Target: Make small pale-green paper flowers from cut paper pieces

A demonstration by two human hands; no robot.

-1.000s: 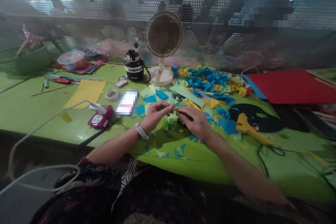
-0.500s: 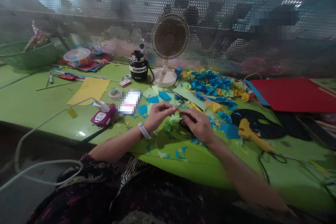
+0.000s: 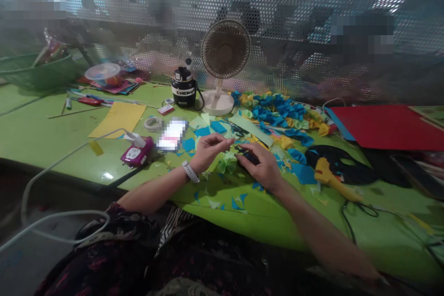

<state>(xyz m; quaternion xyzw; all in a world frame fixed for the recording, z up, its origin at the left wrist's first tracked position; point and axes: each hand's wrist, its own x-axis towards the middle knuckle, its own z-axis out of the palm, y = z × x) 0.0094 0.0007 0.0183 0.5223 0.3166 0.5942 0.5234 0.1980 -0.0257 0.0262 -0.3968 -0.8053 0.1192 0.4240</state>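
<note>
My left hand (image 3: 212, 151) is closed in a pinch, thumb against fingers, with a light green folded paper piece (image 3: 227, 163) fanning out below its fingertips. Facing it, my right hand (image 3: 262, 166) curls around a dark tool (image 3: 250, 157) that looks like small black-handled scissors, partly hidden by the fingers. A narrow gap separates the fingertips of the two hands. Blue paper pieces (image 3: 189, 144) and small trimmed scraps (image 3: 238, 204) lie around them on the green table.
Crumpled blue and yellow paper pieces (image 3: 277, 108) are heaped behind my hands. A fan (image 3: 225, 50), black bottle (image 3: 183, 91) and phone (image 3: 172, 134) stand or lie farther back. Purple power adapter (image 3: 137, 152) is left; yellow glue gun (image 3: 335, 180) with its cord is right.
My right hand's fingers have spread slightly around the dark tool, and its fingertips have drawn a little away from my left hand. More of the green paper shows. My left hand stays almost still.
</note>
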